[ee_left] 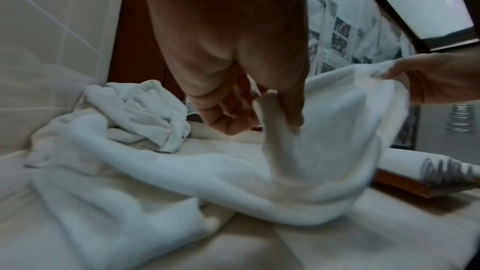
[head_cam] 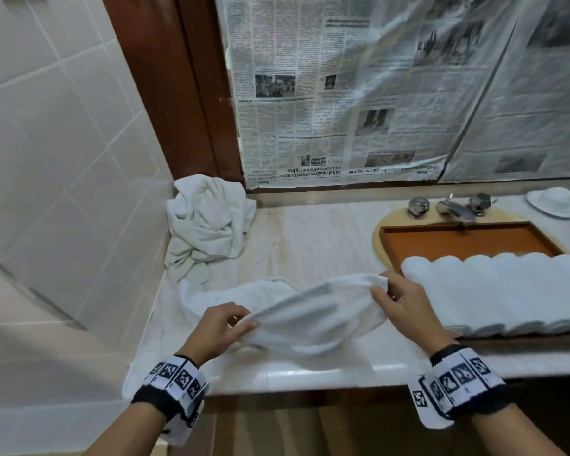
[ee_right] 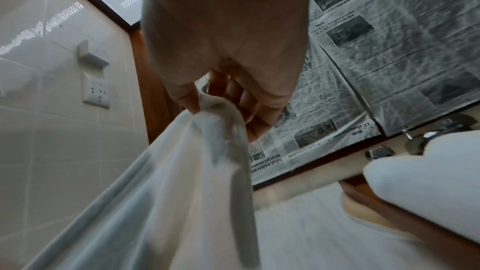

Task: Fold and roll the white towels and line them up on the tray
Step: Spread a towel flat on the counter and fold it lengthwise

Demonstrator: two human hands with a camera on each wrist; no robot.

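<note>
A white towel (head_cam: 313, 311) hangs stretched between my two hands just above the marble counter. My left hand (head_cam: 224, 327) pinches its near left corner; in the left wrist view the left hand (ee_left: 259, 110) holds the towel (ee_left: 311, 151) between thumb and fingers. My right hand (head_cam: 399, 301) pinches the far right corner; the right wrist view shows this right hand (ee_right: 221, 106) gripping the bunched towel edge (ee_right: 182, 192). To the right, several rolled white towels (head_cam: 507, 291) lie side by side on the wooden tray (head_cam: 458, 240). A crumpled pile of white towels (head_cam: 208, 222) sits in the back left corner.
The tray rests over the sink, with chrome taps (head_cam: 451, 205) behind it and a white dish (head_cam: 553, 200) at the far right. Newspaper (head_cam: 359, 93) covers the mirror. A tiled wall (head_cam: 63, 159) bounds the counter's left side. Bare marble counter (head_cam: 310, 238) lies between pile and tray.
</note>
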